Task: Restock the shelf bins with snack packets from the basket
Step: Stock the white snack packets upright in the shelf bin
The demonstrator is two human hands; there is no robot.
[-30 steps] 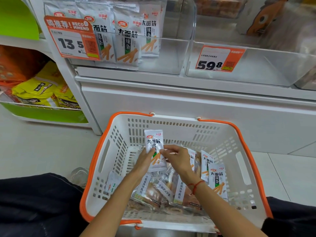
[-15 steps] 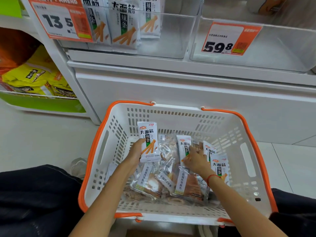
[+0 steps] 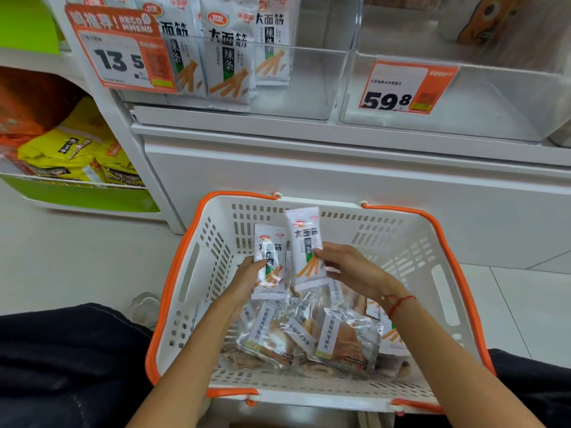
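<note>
- Fingers [image 3: 264, 263] of the left hand [image 3: 250, 274] pinch one white snack packet [image 3: 269, 262] by its left side and hold it upright over the basket [image 3: 446, 299].
- Right hand [image 3: 349, 267] holds a second white packet [image 3: 307, 245] with its thumb on the front, just beside the first one and a bit higher over the basket.
- Both packets are above the heap of clear fish packets [image 3: 312, 335] that lies on the basket floor.
- More white packets [image 3: 391, 333] lie at the right side of the basket, partly hidden by the right arm.
- A red string [image 3: 398, 302] is tied round the right wrist.
- Above the basket, on the shelf, the left clear bin [image 3: 306, 78] has the same white packets standing in its left part.
- The clear bin with the 59.8 tag [image 3: 408, 86] sits to the right of that bin.
- Yellow bags [image 3: 77, 152] sit on a green shelf, far to the left of the basket.
</note>
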